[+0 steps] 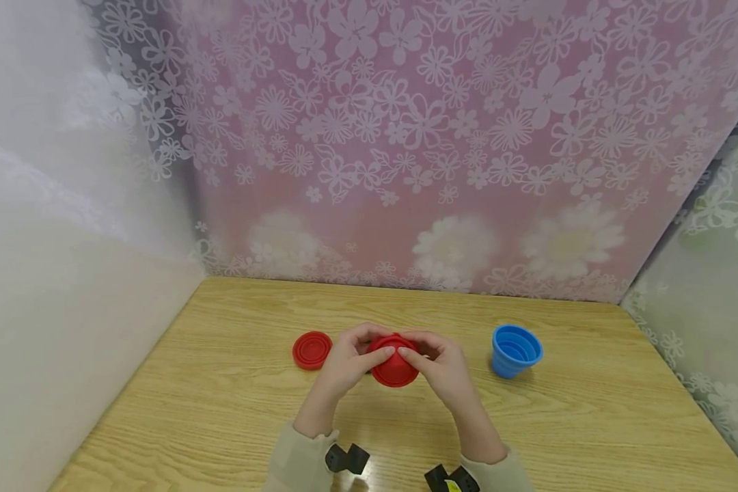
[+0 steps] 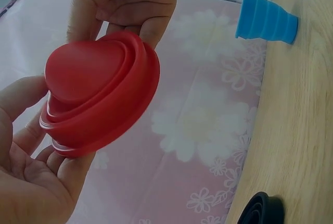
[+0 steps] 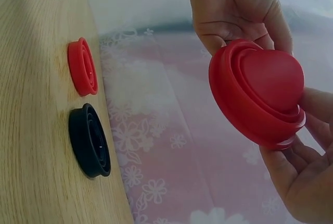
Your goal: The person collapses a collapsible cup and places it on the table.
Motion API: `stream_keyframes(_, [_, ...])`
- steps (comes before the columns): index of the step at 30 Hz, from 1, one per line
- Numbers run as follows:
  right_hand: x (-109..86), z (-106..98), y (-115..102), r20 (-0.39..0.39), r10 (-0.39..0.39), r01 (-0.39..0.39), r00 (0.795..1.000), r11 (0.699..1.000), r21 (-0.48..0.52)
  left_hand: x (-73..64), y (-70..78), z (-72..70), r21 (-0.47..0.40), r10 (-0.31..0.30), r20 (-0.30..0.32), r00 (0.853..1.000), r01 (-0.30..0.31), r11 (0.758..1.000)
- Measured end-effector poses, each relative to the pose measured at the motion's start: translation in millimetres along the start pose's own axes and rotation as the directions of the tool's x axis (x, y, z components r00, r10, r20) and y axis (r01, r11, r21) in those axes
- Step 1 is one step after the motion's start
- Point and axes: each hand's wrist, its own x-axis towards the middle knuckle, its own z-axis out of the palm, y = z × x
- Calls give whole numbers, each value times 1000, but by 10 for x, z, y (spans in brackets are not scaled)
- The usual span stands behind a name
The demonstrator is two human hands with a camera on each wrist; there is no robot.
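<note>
Both hands hold a red collapsible cup between them above the table. My left hand grips its left side and my right hand its right side. The thumbs lie on the domed base, with their tips close together, while the other fingers curl behind the rim. In the left wrist view the red collapsible cup is folded into rings, its middle bulging out. The right wrist view shows the same bulge on the red collapsible cup.
A flattened red collapsible cup lies on the wooden table left of the hands. Beside it is a flattened black one, mostly hidden behind the hands in the head view. An extended blue cup stands upright at the right.
</note>
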Motion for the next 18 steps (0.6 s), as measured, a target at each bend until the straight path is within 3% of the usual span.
stream_keyframes(18, [2,91,3,-93,-30,13,995,983,-181,0,14,30,127,74,-47,996,-67,990])
